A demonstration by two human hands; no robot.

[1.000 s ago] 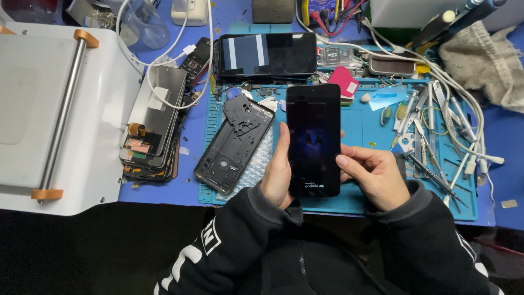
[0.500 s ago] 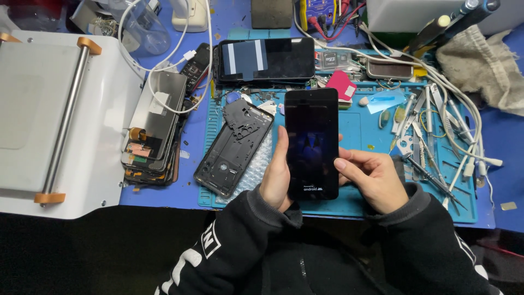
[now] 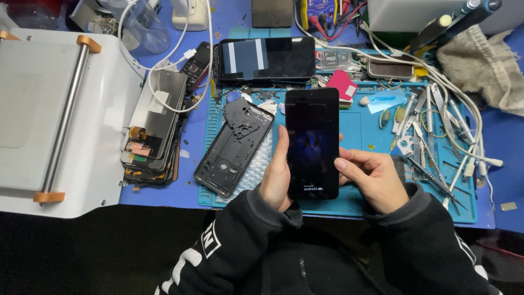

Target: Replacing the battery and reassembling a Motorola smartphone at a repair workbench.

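Observation:
I hold a black smartphone [image 3: 312, 142] upright over the blue work mat [image 3: 371, 128], its dark screen facing me with a small light mark near the bottom. My left hand [image 3: 277, 177] grips its left edge from behind. My right hand [image 3: 370, 177] holds the right edge, thumb tip pressed against the side. Just left of the phone a black phone back frame [image 3: 234, 145] lies on a piece of bubble wrap [image 3: 252, 172].
A white machine with a metal bar [image 3: 60, 114] fills the left. A stack of phone screens [image 3: 155, 128] lies beside it. Another dark phone [image 3: 267, 59] lies at the back. Tweezers, screwdrivers and white cables [image 3: 436, 136] crowd the right; a grey cloth [image 3: 480, 65] sits far right.
The phone and both hands keep the same grip; only the view has shifted slightly.

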